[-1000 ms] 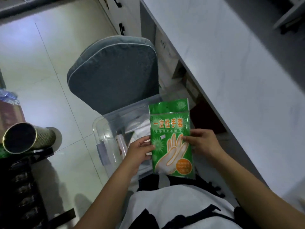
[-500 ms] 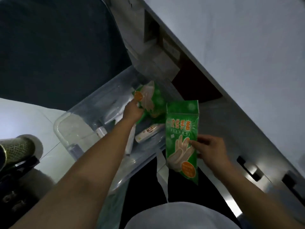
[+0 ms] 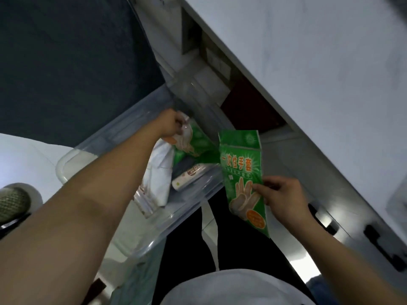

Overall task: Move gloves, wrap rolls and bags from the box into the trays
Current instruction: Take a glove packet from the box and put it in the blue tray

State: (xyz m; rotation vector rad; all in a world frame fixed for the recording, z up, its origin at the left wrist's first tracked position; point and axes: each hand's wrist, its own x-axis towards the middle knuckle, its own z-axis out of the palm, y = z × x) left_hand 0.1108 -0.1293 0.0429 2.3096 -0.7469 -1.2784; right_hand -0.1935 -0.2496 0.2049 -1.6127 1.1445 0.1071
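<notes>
Left hand grips a glove pack in the box; right hand pinches another pack.

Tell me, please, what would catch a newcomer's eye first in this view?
Most striking is the bright green printed glove packet pinched upright in the right hand, just right of centre beside the clear plastic storage box. Next comes the left hand, reaching into that box and gripping a second green glove packet, with a white plastic bag lying below it.
</notes>
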